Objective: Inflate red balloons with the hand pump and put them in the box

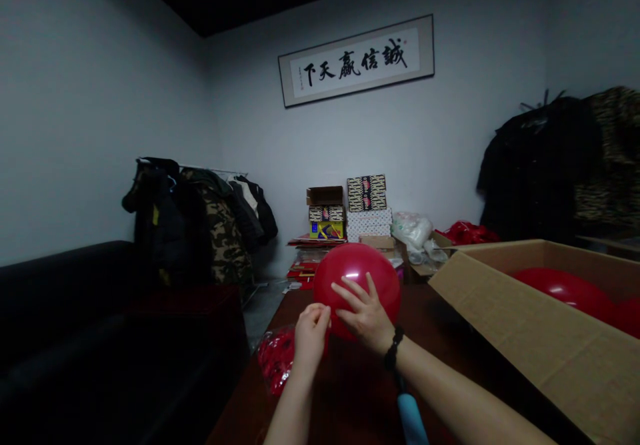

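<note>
An inflated red balloon [357,258] is in front of me above the dark table. At its near left edge my left hand [311,332] is closed in a pinch, apparently on the balloon's neck; the fingers hide the exact spot. My right hand [365,312] lies against the near side of the balloon with its fingers spread. A dark bracelet circles my right wrist. Below that wrist a blue, rod-like thing [413,418] with a dark upper end shows in part. A clear bag of red pieces [277,358], perhaps uninflated balloons, lies left of my left hand.
On the right stands an open cardboard box [520,325] holding red balloons [560,288]. Stacked boxes [367,193], red papers and plastic bags [413,230] fill the table's far end. A black sofa [65,278] and a clothes rack are at left.
</note>
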`<state>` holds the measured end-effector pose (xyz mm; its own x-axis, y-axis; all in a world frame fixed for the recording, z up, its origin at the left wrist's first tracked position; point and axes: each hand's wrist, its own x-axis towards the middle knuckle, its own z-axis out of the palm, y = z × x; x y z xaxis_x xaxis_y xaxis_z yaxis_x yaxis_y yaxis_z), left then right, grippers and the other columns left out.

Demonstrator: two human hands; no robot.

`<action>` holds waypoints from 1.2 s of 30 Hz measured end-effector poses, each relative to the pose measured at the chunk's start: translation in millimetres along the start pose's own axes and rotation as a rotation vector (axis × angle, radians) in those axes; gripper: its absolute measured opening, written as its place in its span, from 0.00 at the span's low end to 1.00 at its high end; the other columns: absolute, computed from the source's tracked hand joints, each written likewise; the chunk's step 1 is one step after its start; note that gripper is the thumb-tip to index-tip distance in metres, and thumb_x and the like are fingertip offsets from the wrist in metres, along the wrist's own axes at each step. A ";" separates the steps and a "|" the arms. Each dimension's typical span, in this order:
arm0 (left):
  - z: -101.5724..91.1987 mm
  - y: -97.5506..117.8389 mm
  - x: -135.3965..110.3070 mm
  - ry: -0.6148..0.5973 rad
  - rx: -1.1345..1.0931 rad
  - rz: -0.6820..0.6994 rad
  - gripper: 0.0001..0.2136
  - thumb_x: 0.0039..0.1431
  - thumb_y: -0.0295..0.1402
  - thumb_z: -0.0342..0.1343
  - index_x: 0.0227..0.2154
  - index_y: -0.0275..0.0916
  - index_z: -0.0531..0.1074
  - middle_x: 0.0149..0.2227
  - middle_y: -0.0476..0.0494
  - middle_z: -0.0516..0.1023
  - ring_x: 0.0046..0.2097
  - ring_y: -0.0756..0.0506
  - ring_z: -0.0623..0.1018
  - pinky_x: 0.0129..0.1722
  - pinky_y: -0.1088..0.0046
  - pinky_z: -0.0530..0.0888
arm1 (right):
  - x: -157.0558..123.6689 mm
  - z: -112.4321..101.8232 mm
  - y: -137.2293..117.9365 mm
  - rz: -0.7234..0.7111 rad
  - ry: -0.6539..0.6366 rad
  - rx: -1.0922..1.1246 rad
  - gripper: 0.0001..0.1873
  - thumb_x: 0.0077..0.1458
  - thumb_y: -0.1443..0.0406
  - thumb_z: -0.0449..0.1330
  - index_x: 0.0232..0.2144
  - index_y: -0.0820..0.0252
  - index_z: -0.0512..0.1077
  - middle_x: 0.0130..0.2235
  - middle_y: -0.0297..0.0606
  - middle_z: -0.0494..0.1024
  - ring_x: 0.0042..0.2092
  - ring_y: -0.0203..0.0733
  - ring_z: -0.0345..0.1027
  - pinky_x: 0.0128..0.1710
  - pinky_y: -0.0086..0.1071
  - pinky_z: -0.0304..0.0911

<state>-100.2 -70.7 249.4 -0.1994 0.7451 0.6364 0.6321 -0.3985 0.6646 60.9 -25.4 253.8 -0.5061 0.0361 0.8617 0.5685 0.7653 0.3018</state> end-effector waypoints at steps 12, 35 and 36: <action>-21.0 39.5 -8.2 -0.041 0.631 0.647 0.05 0.56 0.32 0.52 0.29 0.42 0.74 0.48 0.41 0.73 0.56 0.39 0.66 0.60 0.43 0.45 | -4.7 -11.1 -1.3 0.151 -0.066 0.100 0.09 0.57 0.62 0.53 0.34 0.47 0.73 0.59 0.38 0.63 0.64 0.46 0.43 0.60 0.63 0.33; 4.2 25.0 46.9 -0.413 0.787 1.043 0.07 0.55 0.27 0.51 0.28 0.40 0.75 0.46 0.41 0.75 0.52 0.40 0.69 0.61 0.47 0.49 | -64.6 -23.4 58.2 0.524 -0.360 0.089 0.27 0.55 0.55 0.54 0.55 0.58 0.59 0.63 0.48 0.53 0.65 0.51 0.38 0.62 0.57 0.35; 6.0 23.7 45.5 -0.411 0.777 1.024 0.07 0.54 0.27 0.51 0.27 0.40 0.75 0.46 0.41 0.75 0.52 0.40 0.69 0.61 0.47 0.49 | -77.5 -28.6 66.8 0.543 -0.387 0.085 0.25 0.54 0.57 0.55 0.53 0.57 0.61 0.62 0.47 0.55 0.65 0.50 0.39 0.62 0.57 0.36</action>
<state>-89.8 -43.0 291.7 0.7639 0.4574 0.4552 0.6449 -0.5659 -0.5137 156.6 4.6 218.8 -0.3676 0.6458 0.6692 0.7628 0.6210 -0.1803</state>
